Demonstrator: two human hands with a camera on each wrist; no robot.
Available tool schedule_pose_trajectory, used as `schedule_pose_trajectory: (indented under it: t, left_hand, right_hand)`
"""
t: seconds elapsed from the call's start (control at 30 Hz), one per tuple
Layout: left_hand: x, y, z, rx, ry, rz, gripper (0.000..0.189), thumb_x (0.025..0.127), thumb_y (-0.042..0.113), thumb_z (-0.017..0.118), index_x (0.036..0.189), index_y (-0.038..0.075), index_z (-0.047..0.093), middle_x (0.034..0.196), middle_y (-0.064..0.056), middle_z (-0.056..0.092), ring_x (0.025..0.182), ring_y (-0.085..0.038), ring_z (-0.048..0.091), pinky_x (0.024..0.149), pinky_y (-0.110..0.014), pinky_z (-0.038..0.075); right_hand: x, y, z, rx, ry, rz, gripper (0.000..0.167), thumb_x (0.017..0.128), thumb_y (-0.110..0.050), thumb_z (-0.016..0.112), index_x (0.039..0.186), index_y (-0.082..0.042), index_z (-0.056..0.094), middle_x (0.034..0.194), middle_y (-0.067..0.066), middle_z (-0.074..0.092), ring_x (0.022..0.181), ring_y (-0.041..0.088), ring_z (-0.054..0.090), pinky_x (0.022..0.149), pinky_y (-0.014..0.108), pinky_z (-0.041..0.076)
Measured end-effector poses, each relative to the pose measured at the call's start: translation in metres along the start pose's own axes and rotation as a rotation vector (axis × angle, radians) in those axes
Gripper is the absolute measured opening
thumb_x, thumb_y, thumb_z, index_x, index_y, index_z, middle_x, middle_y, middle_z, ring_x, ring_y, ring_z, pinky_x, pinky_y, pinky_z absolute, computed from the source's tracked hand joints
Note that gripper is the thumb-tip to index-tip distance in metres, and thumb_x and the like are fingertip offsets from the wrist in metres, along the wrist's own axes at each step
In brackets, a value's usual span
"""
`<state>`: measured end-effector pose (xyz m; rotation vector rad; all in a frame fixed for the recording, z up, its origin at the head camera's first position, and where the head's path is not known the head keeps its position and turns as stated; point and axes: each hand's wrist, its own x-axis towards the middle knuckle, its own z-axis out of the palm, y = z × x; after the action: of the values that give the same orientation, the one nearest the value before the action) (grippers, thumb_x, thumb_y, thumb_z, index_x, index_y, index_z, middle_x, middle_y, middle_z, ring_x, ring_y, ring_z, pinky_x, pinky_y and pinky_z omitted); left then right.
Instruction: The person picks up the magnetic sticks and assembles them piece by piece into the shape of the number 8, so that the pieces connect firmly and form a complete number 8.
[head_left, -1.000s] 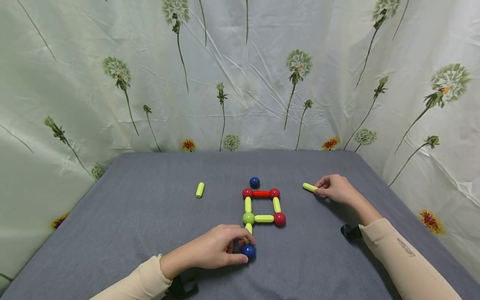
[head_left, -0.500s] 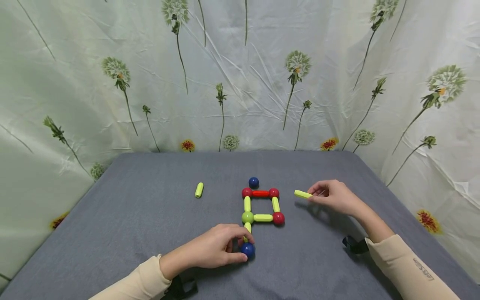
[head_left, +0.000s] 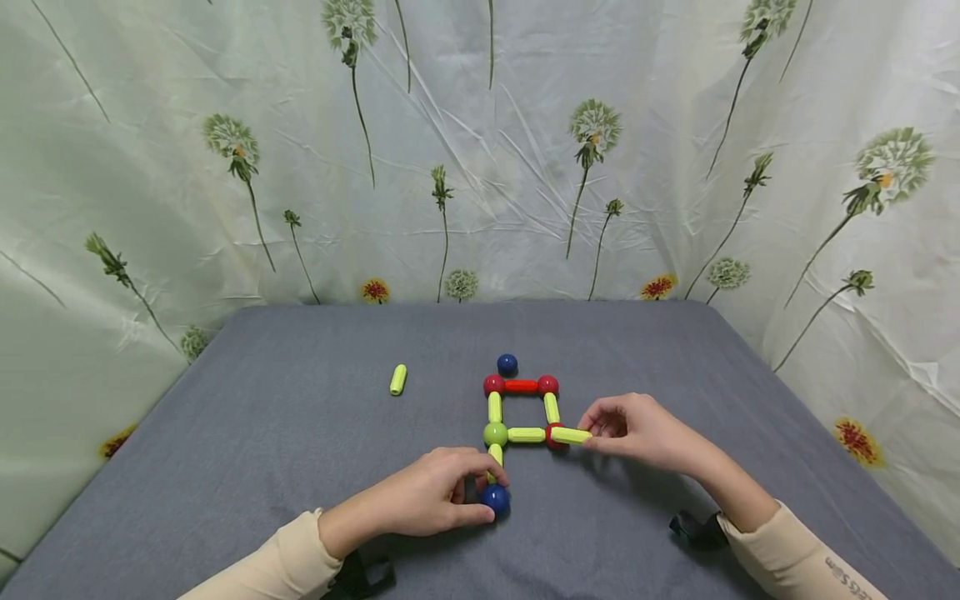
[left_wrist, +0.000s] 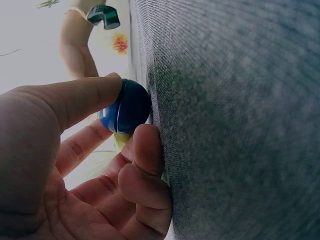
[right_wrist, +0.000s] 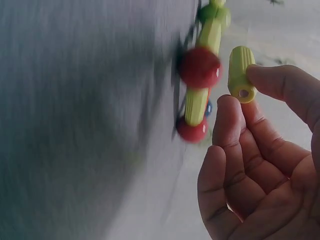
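My left hand [head_left: 427, 496] holds a blue ball [head_left: 495, 498] with its thumb, its forefinger reaching over the yellow-green rod [head_left: 495, 455] joined to that ball. My right hand [head_left: 645, 433] pinches another yellow-green rod [right_wrist: 241, 75] between thumb and fingers. In the right wrist view this rod is off the cloth, apart from the near-right red ball [right_wrist: 199, 67]; in the head view its end overlaps that ball. A square of magnetic rods and balls lies between the hands: a green ball [head_left: 496, 434], red balls at the other corners, and a red rod [head_left: 521, 387] along the far side.
A loose blue ball [head_left: 507, 364] sits just behind the square. One loose yellow-green rod [head_left: 398, 380] lies to the left. Grey cloth [head_left: 300, 400] covers the table, and a flower-printed curtain [head_left: 300, 125] hangs behind and at both sides.
My right hand has carried its yellow-green rod leftward and nearer, from the right of the table to over the near-right red ball. The left hand stays on the blue ball.
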<state>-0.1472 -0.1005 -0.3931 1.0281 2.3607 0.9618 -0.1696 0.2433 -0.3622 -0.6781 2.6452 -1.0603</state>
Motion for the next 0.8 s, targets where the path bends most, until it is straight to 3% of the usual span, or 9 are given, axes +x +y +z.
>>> schedule_pose_trajectory:
  t: [0.4,0.8]
  left_hand:
    - [0.002,-0.001,0.0,-0.007,-0.002,-0.002,0.028,0.095,0.036,0.077,0.122,0.034,0.068,0.102,0.011,0.063,0.073,0.001,0.055,0.067,-0.019,0.05]
    - [0.001,-0.001,0.0,-0.018,0.004,0.006,0.029,0.094,0.033,0.079,0.121,0.032,0.068,0.102,0.011,0.063,0.071,0.002,0.055,0.065,-0.018,0.05]
  right_hand:
    - [-0.004,-0.018,0.034,0.103,-0.165,-0.04,0.015,0.093,-0.027,0.08,0.101,-0.016,0.073,0.083,-0.006,0.069,0.073,0.003,0.062,0.067,0.021,0.055]
    - [-0.006,-0.031,0.055,0.123,-0.223,-0.062,0.007,0.094,-0.022,0.078,0.099,-0.021,0.073,0.083,-0.01,0.069,0.071,0.0,0.061,0.066,0.02,0.055]
